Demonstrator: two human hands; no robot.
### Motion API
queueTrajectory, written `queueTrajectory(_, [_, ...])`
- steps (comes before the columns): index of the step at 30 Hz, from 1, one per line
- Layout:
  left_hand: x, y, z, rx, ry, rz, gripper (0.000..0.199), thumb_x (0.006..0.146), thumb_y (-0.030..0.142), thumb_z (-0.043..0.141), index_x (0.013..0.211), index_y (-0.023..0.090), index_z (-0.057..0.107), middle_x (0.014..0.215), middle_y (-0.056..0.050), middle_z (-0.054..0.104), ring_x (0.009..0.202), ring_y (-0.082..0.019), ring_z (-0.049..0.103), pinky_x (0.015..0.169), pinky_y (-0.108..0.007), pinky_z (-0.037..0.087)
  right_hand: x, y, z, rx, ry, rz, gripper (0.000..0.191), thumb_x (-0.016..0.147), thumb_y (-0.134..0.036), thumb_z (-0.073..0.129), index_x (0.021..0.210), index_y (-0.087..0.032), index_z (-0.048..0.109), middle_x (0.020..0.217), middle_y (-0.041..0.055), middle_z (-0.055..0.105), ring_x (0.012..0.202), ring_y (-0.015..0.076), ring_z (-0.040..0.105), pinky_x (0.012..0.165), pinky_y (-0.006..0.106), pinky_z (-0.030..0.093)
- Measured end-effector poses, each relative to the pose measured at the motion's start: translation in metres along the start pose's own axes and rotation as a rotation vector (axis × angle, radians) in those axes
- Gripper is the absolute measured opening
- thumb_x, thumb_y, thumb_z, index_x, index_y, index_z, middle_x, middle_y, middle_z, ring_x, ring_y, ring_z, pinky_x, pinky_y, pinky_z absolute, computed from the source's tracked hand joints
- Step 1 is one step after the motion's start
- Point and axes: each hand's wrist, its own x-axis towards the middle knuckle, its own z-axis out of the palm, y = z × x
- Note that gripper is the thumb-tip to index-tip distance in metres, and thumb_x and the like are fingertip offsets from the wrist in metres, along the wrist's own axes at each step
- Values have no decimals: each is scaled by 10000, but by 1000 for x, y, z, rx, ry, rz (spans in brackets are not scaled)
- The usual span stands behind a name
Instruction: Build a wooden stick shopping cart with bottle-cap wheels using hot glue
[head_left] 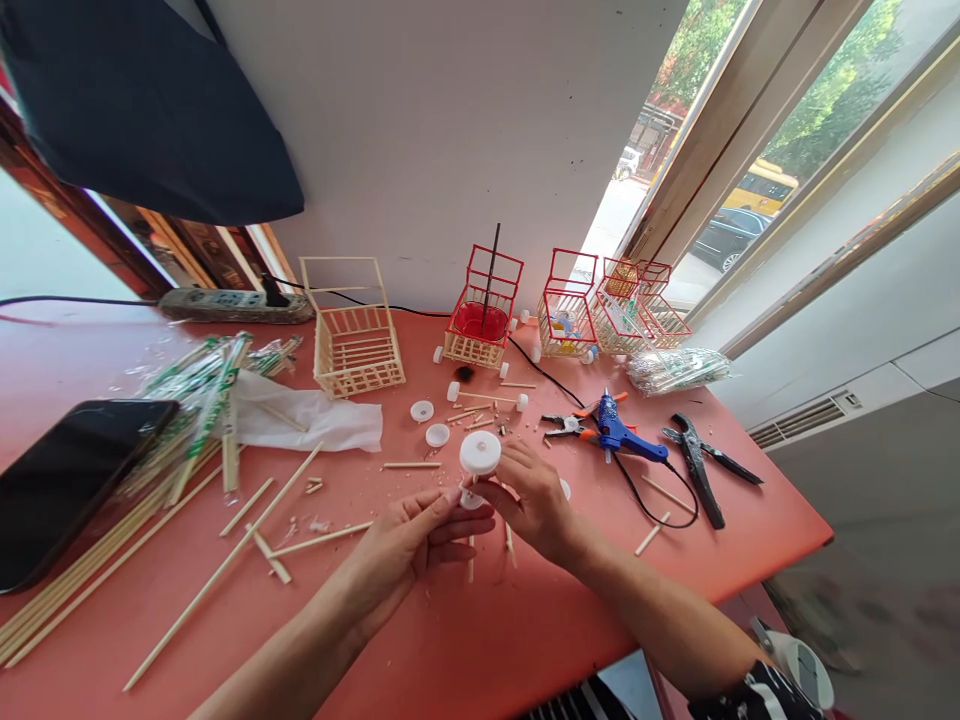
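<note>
My two hands meet above the middle of the red table. A round white bottle cap (481, 453), with a small mark at its centre, sits on top at the fingertips of my right hand (534, 500). Just below it is a second white cap (470, 498), which my left hand (427, 530) pinches between thumb and fingers. A short stick seems to join the caps, mostly hidden by fingers. Beyond the hands, two loose white caps (437, 435) lie on the table. Near them a stick axle (486, 397) has a white cap at each end.
Small stick carts, including a red-trimmed one (480, 335) and a plain basket frame (358, 350), line the back. On the right lie a blue glue gun (626, 430), pliers (570, 425) and black cutters (701, 470). Wooden sticks (225, 570) and a phone (75, 480) occupy the left.
</note>
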Motion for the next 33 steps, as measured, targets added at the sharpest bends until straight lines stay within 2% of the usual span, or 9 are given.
queueTrajectory(7, [-1,1,2,-6,13,-5,474,716,505,882,1003,140,783,1100,-180,788,1060,-306,750,707,-267,587,-1,0,0,13,-13,18,184,1035,-290,570,892,-208,654,804,39,683,795,181,592,779,310,490])
queueTrajectory(14, [-5,2,9,-27,88,-8,360,815,440,815,980,125,760,1112,-205,779,1051,-329,755,698,-292,603,-4,1,2,-8,-27,29,167,1024,-288,588,895,-206,654,830,49,696,823,193,592,804,328,490])
queueTrajectory(18, [-5,2,9,-19,72,9,387,799,459,827,986,125,769,1121,-191,779,1045,-326,755,685,-280,599,-4,0,3,-14,-15,14,183,1031,-269,568,880,-207,651,810,45,681,786,186,583,766,317,489])
queueTrajectory(23, [0,-2,3,-2,37,15,474,699,525,886,947,132,793,1062,-175,793,1042,-325,754,669,-258,593,-3,-1,2,6,-15,-2,176,1029,-247,568,872,-201,631,804,41,673,772,180,567,750,310,472])
queueTrajectory(33, [1,-4,1,6,17,23,452,722,523,872,959,145,801,1044,-160,798,1013,-301,762,667,-242,587,-2,-2,3,20,-7,-20,150,1025,-219,574,886,-197,624,839,43,690,794,174,575,767,300,462])
